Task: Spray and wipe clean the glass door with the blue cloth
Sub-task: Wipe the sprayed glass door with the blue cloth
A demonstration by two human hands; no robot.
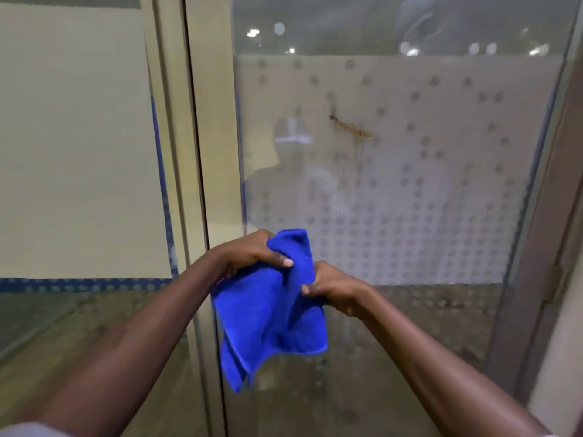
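Note:
A glass door (pixel 441 190) with a frosted dotted band fills the right half of the view. A brown smear (pixel 350 127) with faint drips below it marks the glass near the middle. The blue cloth (pixel 268 313) hangs bunched in front of the door's lower part, held in both hands. My left hand (pixel 249 252) grips its upper left fold. My right hand (pixel 334 287) pinches its right side. No spray bottle is in view.
The door's beige metal frame (pixel 208 152) stands just left of the cloth. Left of it is a fixed glass panel (pixel 72 137) with a blue dotted strip. Another frame post (pixel 542 247) bounds the door on the right. A person's reflection shows in the glass.

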